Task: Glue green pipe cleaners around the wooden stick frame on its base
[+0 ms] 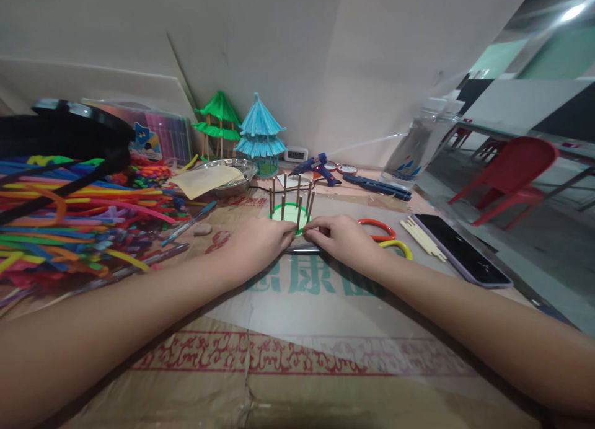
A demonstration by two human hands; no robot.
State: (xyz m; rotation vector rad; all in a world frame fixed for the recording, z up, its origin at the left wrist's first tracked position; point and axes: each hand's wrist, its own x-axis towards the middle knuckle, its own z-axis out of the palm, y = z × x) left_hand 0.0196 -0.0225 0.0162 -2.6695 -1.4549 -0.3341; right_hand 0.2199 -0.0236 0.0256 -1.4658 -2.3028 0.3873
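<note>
A small round base [277,213] with a bright green fuzzy rim carries several upright brown sticks. My left hand [264,240] pinches its near edge from the left, fingertips pressed together. From the other side my right hand [341,235] closes thumb and fingers on the same edge, near a front stick. The fingers hide part of the near rim. Scissors with a red and a yellow handle [395,248] lie by my right hand, partly covered by it; a strip of metal shows below the base.
Colourful pipe cleaners [69,218] heap up on the left. Behind stand a green pavilion model [220,116], a blue one [258,122] and a glue gun [316,167]. Pale sticks [423,238], a phone [460,246] and a clear bottle [413,147] are at right.
</note>
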